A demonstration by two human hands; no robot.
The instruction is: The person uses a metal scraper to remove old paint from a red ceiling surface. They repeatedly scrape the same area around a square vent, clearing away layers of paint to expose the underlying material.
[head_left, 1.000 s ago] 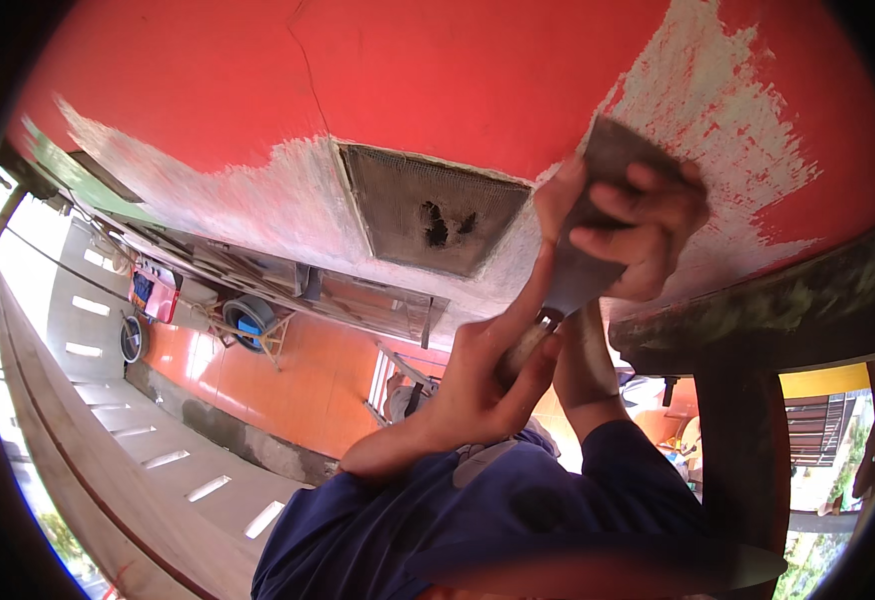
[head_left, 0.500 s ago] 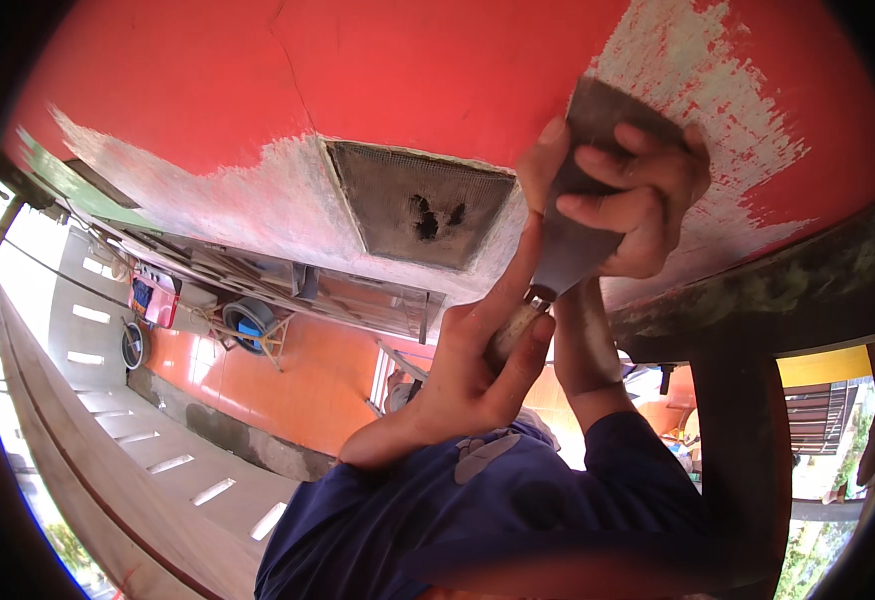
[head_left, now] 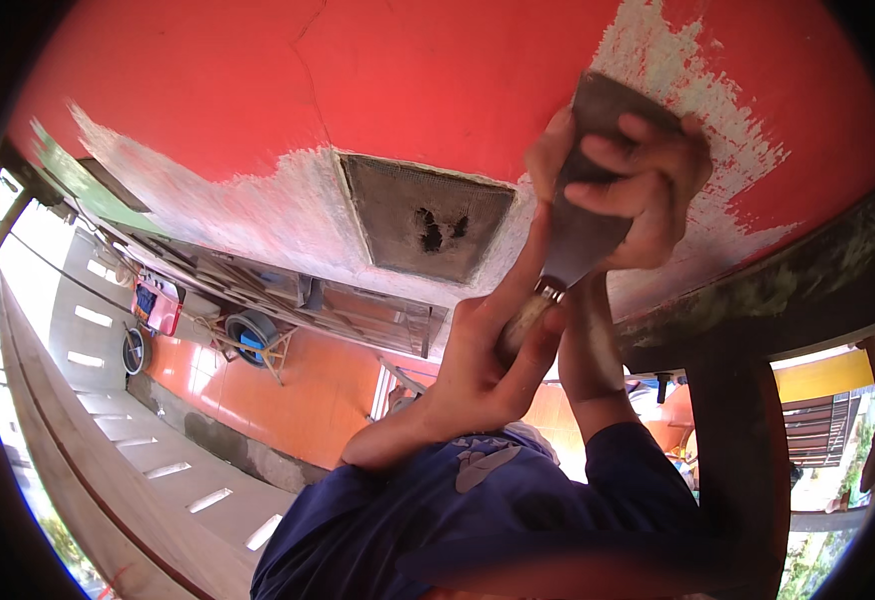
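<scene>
One grey tub [head_left: 242,322], blue item [head_left: 251,343] inside; left hand [head_left: 476,372] clamped on scraper handle [head_left: 524,325], right hand [head_left: 662,198] on blade [head_left: 588,235].

left hand [head_left: 488,365] gripping scraper [head_left: 588,230] by its handle, right hand [head_left: 660,200] fingers bent on blade, blade edge at pale patch [head_left: 693,75] on red wall [head_left: 458,70], holed mesh screen [head_left: 388,200] to left, orange floor [head_left: 328,390] farther off

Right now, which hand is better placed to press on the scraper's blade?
Probably the right hand: its fingers lie across the blade, near the wide end. The left hand is wrapped around the handle, farther back from that end.
</scene>
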